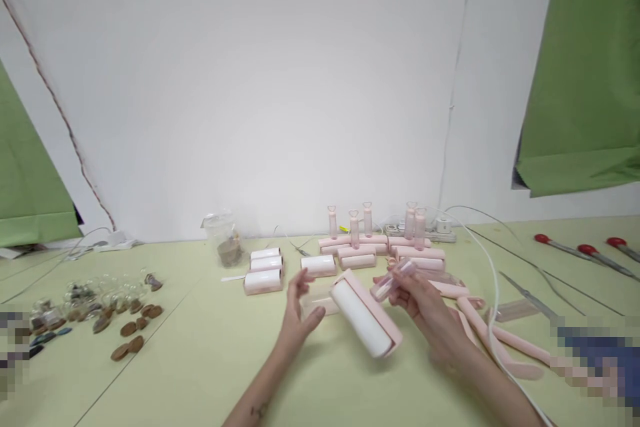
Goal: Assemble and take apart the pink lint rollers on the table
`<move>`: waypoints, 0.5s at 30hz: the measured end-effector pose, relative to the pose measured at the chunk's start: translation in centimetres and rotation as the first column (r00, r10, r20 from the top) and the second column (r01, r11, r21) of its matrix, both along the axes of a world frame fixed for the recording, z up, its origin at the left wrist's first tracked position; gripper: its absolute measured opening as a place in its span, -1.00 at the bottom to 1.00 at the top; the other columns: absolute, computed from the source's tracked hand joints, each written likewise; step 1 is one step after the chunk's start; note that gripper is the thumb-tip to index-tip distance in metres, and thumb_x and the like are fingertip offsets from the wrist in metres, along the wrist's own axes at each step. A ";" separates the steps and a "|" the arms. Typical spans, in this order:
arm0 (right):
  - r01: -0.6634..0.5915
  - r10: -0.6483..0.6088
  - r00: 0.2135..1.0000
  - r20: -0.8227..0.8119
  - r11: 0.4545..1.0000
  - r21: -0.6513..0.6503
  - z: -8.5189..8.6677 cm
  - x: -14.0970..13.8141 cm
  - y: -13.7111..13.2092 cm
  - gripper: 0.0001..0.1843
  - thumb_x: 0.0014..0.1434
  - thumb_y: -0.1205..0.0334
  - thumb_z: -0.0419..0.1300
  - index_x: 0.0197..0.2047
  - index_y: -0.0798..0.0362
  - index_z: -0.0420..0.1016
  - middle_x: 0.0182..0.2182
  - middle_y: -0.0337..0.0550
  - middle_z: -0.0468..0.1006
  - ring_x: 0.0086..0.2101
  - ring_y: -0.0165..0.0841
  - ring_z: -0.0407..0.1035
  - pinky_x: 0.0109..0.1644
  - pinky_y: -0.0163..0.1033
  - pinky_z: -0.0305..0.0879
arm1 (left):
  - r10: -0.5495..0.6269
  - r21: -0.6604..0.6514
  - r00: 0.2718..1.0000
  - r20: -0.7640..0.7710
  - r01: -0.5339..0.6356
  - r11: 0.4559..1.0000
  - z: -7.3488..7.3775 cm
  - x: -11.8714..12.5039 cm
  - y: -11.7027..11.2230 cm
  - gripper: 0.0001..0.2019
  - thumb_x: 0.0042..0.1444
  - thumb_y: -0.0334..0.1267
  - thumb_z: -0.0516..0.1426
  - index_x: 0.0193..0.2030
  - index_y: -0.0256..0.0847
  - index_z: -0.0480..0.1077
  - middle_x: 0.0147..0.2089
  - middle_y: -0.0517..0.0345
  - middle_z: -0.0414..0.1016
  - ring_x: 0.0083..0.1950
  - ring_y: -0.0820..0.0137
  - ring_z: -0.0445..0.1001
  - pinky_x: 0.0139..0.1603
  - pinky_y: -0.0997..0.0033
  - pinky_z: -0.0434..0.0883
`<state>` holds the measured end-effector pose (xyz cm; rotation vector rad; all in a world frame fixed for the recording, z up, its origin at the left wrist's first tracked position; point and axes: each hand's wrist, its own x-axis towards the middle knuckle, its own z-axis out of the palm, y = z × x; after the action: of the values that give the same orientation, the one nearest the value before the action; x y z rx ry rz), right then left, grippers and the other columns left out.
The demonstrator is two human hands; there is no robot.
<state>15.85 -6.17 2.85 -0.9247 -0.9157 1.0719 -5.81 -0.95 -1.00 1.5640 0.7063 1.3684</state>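
My left hand (299, 312) has its thumb and fingers spread beside a clear plastic cover (325, 300). It does not appear to grip the cover. My right hand (420, 300) is closed around a small translucent pink tube (393, 281), pinched between thumb and fingers. Between my hands a lint roller (367, 313) sits at a slant, its white roll set in a pink casing. Its upper end overlaps the clear cover. Whether the tube joins the roller I cannot tell.
Three white rolls (264, 280) lie left of another white roll (319, 265). Several pink lint rollers (357, 257) and upright translucent tubes (354, 230) stand behind. Pink handles (520, 341), a white cable (493, 320) and scissors (530, 295) are at right. Glass pieces (90, 300) lie left.
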 end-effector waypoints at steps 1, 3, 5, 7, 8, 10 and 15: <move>0.040 -0.041 0.999 0.023 0.999 0.021 0.3 0.3 -0.1 -0.71 -0.03 0.04 0.20 -0.30 0.05 0.33 -0.40 -0.14 0.53 -0.54 -0.43 0.29 -0.41 -0.31 0.32 | 0.075 0.030 0.992 -0.104 -0.072 0.997 0.0 -0.7 0.8 -0.34 -0.21 -0.12 0.25 0.08 -0.11 0.14 0.06 0.03 0.21 0.11 0.22 0.11 0.12 0.33 -0.02; 0.102 -0.112 0.986 0.122 0.992 0.079 0.6 0.7 -0.3 -0.70 0.00 0.01 0.16 -0.29 0.05 0.33 -0.38 -0.12 0.53 -0.53 -0.41 0.26 -0.40 -0.28 0.29 | 0.104 -0.037 0.952 -0.287 -0.119 0.992 -0.3 -1.9 1.8 -0.38 -0.21 -0.18 0.25 0.05 -0.12 0.16 0.05 0.03 0.20 0.12 0.20 0.10 0.12 0.30 -0.03; 0.134 -0.171 0.950 0.261 0.979 0.155 0.9 1.0 -0.5 -0.70 0.05 -0.02 0.10 -0.25 0.03 0.33 -0.36 -0.11 0.52 -0.51 -0.39 0.24 -0.37 -0.27 0.26 | 0.041 -0.127 0.925 -0.378 -0.095 0.987 -0.7 -2.5 1.9 -0.49 -0.21 -0.19 0.24 -0.06 -0.15 0.25 -0.05 0.04 0.27 0.03 0.19 0.18 0.05 0.29 0.06; 0.143 -0.227 0.900 0.373 0.960 0.239 1.1 1.1 -0.9 -0.69 0.09 -0.02 0.05 -0.19 0.00 0.32 -0.35 -0.10 0.51 -0.48 -0.35 0.25 -0.36 -0.26 0.23 | -0.084 -0.159 0.904 -0.419 0.018 0.987 -0.9 -2.3 1.1 -0.59 -0.24 -0.21 0.25 -0.17 -0.16 0.31 -0.14 0.09 0.31 -0.05 0.22 0.24 -0.04 0.34 0.15; 0.136 -0.244 0.882 0.404 0.951 0.277 1.2 1.0 -1.1 -0.68 0.10 -0.02 0.03 -0.17 0.00 0.31 -0.36 -0.10 0.50 -0.47 -0.34 0.26 -0.37 -0.26 0.23 | -0.162 -0.163 0.885 -0.437 0.099 0.982 -1.0 -2.0 0.6 -0.59 -0.26 -0.23 0.26 -0.20 -0.15 0.31 -0.16 0.12 0.32 -0.07 0.24 0.25 -0.07 0.37 0.17; 0.107 -0.246 0.868 0.431 0.941 0.322 1.4 0.8 -1.5 -0.67 0.13 -0.02 -0.01 -0.13 -0.01 0.28 -0.37 -0.09 0.49 -0.45 -0.33 0.27 -0.39 -0.26 0.22 | -0.317 -0.200 0.820 -0.476 0.250 0.947 -0.9 -1.3 -0.4 -0.56 -0.29 -0.24 0.27 -0.18 -0.14 0.28 -0.16 0.15 0.30 -0.09 0.28 0.25 -0.12 0.42 0.20; -0.034 -0.102 0.857 0.505 0.967 0.254 1.4 -0.7 -1.9 -0.66 0.11 -0.01 0.02 -0.12 0.00 0.28 -0.38 -0.11 0.49 -0.36 -0.28 0.35 -0.32 -0.24 0.27 | -0.401 -0.224 0.762 -0.508 0.333 0.916 -0.8 -0.1 -1.4 -0.50 -0.27 -0.23 0.27 -0.13 -0.14 0.21 -0.17 0.19 0.27 -0.14 0.32 0.26 -0.14 0.44 0.20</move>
<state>15.16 -8.05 4.28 -1.0248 -1.4398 0.6533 -5.92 -2.40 -1.83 1.8935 0.7445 0.5658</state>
